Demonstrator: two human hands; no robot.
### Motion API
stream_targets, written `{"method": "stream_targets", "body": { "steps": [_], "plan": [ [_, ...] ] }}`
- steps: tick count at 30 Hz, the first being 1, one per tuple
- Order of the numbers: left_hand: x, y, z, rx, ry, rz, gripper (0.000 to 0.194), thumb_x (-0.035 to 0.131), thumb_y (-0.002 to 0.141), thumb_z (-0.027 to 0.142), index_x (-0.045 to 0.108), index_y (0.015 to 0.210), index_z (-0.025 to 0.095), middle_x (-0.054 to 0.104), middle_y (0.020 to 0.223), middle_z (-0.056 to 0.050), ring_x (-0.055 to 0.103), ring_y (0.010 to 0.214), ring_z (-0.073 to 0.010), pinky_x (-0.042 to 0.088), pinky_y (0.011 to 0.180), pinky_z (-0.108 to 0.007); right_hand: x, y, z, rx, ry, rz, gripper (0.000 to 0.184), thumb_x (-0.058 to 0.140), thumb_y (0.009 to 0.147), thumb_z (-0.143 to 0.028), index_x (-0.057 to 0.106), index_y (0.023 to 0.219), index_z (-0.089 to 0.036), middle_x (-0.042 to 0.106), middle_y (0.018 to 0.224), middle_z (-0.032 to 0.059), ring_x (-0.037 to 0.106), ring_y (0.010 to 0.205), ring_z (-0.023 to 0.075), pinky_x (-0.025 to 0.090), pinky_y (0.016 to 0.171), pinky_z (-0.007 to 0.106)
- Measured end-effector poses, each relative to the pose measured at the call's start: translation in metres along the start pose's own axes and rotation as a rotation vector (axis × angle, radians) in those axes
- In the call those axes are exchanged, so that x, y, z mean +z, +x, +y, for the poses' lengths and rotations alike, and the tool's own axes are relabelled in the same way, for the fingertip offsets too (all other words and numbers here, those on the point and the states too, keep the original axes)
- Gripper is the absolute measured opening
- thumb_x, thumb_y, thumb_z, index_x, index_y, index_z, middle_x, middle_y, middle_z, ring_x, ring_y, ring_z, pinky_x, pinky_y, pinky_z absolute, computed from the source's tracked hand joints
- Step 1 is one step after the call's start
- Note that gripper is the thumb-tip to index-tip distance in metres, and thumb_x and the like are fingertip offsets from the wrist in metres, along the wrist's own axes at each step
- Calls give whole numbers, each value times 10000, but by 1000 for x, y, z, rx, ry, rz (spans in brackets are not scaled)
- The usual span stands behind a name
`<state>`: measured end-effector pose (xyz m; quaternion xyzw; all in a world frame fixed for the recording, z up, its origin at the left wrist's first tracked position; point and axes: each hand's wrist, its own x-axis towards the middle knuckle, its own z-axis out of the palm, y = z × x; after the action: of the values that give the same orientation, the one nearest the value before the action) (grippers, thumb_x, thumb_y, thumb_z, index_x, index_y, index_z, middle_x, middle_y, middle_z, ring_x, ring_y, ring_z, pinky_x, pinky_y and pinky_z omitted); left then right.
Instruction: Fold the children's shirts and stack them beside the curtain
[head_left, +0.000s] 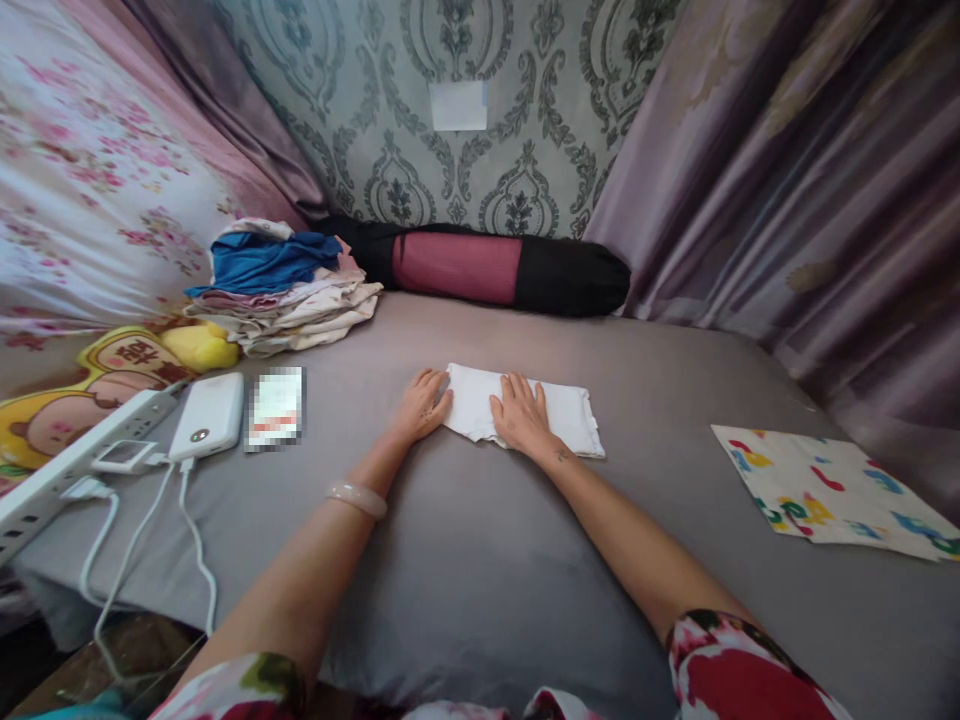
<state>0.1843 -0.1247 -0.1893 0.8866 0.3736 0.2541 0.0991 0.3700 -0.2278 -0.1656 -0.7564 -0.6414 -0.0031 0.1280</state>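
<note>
While I stood looking on, the folded white cloth (pixel 574 415) lay on the grey sheet (pixel 465 570), near the middle, directly before the person; the right hand (pixel 523 412) rested palm down across it, its fingers stretched out and a little spread; the left hand (pixel 425 405) was at the cloth's left end, touching its edge, fingers extended and loosely bent; a pale bangle (pixel 356 498) circled the left forearm. Off to the right, well apart from the cloth, a cream fabric piece (pixel 847 490) with bright printed shapes lay flat; at the back, against the damask-patterned wallpaper (pixel 454 190), stretched a black bolster-like roll (pixel 574 275) with a pink middle band; beside its left end rose a pile of folded clothes (pixel 307 320), a blue garment (pixel 270 263) on top; nearer on the left, a white power bank (pixel 206 415) with cables lay between a white power strip (pixel 75 470) and a small blurred-out item (pixel 275 408); behind the strip sat a yellow plush toy (pixel 199 345).
</note>
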Motion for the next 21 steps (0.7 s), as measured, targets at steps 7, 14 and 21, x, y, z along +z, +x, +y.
{"method": "stream_targets", "body": {
  "steps": [7,14,21],
  "plan": [
    [0,0,-1,5,6,23,364,381,912,306,524,1204,143,587,1221,-129,436,1256,-256,349,1090,-445,-6,3,-7,11,11,-11,521,281,963,-323,377,1396,-51,352,1478,187,255,1379,287,118,1113,509],
    [3,0,-6,-12,1,58,346,345,923,283,533,1188,166,598,1204,-106,440,1252,-246,345,1095,-441,-1,13,-29,-46,49,4,530,272,964,-330,376,1400,-47,345,1485,183,230,1394,273,78,1124,499],
    [5,2,-9,-44,-17,65,354,322,916,253,546,1179,171,603,1193,-105,440,1249,-241,351,1088,-452,11,12,-33,-44,32,42,539,284,960,-340,386,1394,-36,397,1455,182,261,1377,274,61,1123,492]
  ]
}}
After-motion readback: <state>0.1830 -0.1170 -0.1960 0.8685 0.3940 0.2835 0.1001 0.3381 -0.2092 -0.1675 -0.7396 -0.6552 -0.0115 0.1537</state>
